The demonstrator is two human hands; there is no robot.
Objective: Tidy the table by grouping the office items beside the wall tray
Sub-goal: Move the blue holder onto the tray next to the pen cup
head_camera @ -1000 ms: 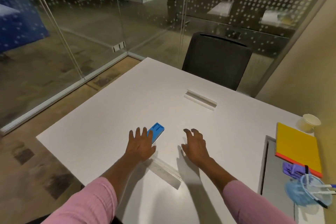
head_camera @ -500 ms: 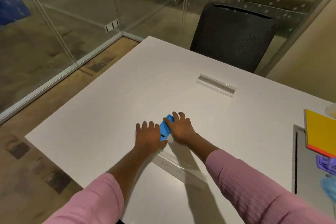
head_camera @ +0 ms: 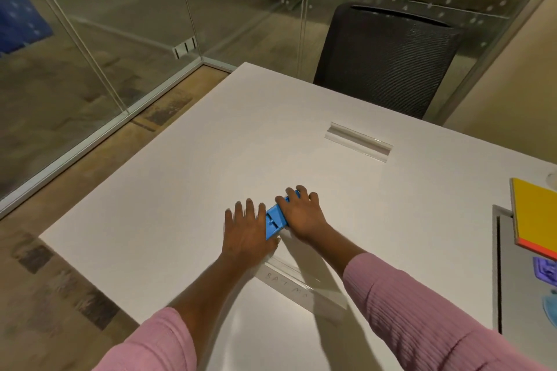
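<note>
A small blue plastic case (head_camera: 273, 220) lies on the white table (head_camera: 180, 205) between my two hands. My right hand (head_camera: 303, 218) covers its far end, fingers curled over it. My left hand (head_camera: 248, 230) rests flat on the table just left of the case, fingers apart, over the near end of a clear plastic ruler (head_camera: 301, 289). The ruler runs toward the lower right beneath my right forearm. The grey tray (head_camera: 512, 280) sits at the right edge by the wall.
A yellow notebook with an orange edge (head_camera: 536, 214) overlaps the tray's far end; a purple item (head_camera: 545, 271) and a light blue item (head_camera: 550, 307) lie in the tray. A clear acrylic strip (head_camera: 358, 141) sits mid-table. A black chair (head_camera: 385, 60) stands behind; glass walls are at the left.
My right hand crossed left onto the blue case and closed over it. The case has turned slightly. My left hand stays on the ruler's end. The view has tilted down and left.
</note>
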